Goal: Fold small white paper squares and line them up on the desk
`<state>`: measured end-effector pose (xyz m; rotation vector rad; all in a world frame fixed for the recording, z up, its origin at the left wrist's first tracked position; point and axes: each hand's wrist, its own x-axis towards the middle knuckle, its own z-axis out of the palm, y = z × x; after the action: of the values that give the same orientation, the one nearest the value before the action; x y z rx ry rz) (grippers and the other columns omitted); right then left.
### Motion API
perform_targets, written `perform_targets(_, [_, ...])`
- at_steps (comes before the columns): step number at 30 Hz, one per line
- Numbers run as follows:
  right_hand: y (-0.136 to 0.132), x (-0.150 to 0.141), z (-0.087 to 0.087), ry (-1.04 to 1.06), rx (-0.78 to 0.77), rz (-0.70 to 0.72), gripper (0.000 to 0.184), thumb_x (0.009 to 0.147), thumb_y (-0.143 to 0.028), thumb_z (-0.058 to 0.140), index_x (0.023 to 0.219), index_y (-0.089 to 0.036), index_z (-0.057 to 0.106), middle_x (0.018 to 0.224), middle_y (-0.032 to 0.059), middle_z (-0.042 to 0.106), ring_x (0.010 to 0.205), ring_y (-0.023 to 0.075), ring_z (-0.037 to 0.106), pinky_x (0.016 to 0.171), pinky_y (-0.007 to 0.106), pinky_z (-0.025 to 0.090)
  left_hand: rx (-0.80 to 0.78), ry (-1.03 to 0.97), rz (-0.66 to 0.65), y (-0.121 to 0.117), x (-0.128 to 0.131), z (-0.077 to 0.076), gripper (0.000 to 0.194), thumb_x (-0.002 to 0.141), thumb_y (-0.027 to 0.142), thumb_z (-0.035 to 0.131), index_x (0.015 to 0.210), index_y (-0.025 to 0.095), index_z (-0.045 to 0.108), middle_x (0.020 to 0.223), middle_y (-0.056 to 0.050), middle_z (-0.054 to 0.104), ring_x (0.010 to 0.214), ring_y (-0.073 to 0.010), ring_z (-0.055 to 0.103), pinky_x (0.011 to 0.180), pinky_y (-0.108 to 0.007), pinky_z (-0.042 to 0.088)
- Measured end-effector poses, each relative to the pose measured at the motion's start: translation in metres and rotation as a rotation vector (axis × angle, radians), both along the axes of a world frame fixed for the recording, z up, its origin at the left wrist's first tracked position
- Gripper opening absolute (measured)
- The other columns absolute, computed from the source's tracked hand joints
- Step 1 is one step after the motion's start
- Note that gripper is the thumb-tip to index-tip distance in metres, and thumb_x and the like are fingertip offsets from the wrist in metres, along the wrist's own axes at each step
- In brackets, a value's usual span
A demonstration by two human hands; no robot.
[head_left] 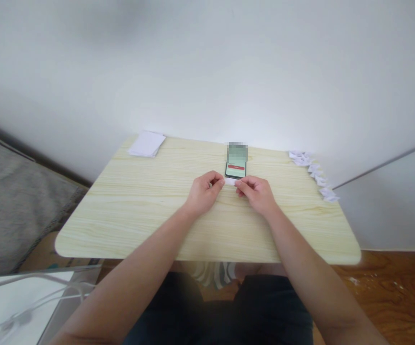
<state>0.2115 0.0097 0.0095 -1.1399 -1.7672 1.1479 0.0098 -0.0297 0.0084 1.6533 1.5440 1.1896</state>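
A small white piece of paper [230,181] lies between my two hands near the middle of a pale wooden table [139,211]. My left hand [204,191] pinches its left end with curled fingers. My right hand [256,191] pinches its right end in the same way. Just behind the paper lies a phone [236,169] with a lit screen showing a red bar.
A stack of white paper sheets [146,143] rests at the table's far left corner. Several small folded white paper shapes [314,172] line the far right edge. A white wall stands behind the table. Wooden floor [394,287] shows at the right, a grey cushion [13,201] at the left.
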Motion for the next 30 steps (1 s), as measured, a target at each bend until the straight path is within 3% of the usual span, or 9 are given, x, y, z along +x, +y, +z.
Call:
perform_targets(6, [-0.002,-0.001,0.005,-0.062,0.017,0.039,0.034,0.089,-0.05,0.067,0.075,-0.02,0.07,0.068,0.0013,0.071,0.061,0.015,0.06,0.062,0.027,0.045,-0.017,0.023,-0.047,-0.003,0.002,0.005,0.029,0.092,0.044,0.058,0.082,0.019,0.066,0.075,0.0,0.064,0.069,-0.0145,0.054,0.062,-0.027,0.041])
perform_targets(20, [-0.003,-0.003,0.003,-0.035,-0.005,0.053,0.031,0.09,-0.047,0.065,0.074,-0.021,0.067,0.064,-0.0004,0.065,0.056,0.0132,0.052,0.055,0.027,0.041,-0.007,0.042,-0.112,-0.003,0.001,0.005,0.028,0.097,0.04,0.05,0.082,0.019,0.062,0.071,0.001,0.056,0.069,-0.0145,0.05,0.065,-0.027,0.038])
perform_targets(24, [-0.003,-0.004,0.0,0.08,-0.036,0.071,0.026,0.085,-0.045,0.07,0.096,-0.021,0.07,0.069,-0.0016,0.063,0.06,0.0139,0.056,0.057,0.027,0.044,-0.034,-0.01,-0.107,-0.001,0.0,0.003,0.031,0.096,0.04,0.051,0.078,0.018,0.061,0.068,0.002,0.055,0.065,-0.0139,0.049,0.062,-0.027,0.038])
perform_targets(27, [-0.003,-0.004,-0.002,0.156,-0.012,0.071,0.044,0.078,-0.038,0.077,0.117,-0.024,0.064,0.075,-0.0037,0.062,0.061,0.0133,0.057,0.058,0.027,0.046,-0.042,-0.039,-0.064,0.001,0.0,0.001,0.032,0.095,0.042,0.052,0.077,0.018,0.062,0.066,0.001,0.056,0.064,-0.0138,0.049,0.06,-0.027,0.038])
perform_targets(30, [-0.003,-0.003,-0.005,0.175,0.0,0.052,0.033,0.078,-0.037,0.077,0.106,-0.023,0.065,0.08,-0.001,0.066,0.064,0.0138,0.06,0.061,0.028,0.049,-0.026,-0.046,-0.018,0.002,0.0,-0.001,0.031,0.094,0.043,0.054,0.078,0.018,0.063,0.066,0.001,0.057,0.063,-0.0136,0.049,0.058,-0.026,0.037])
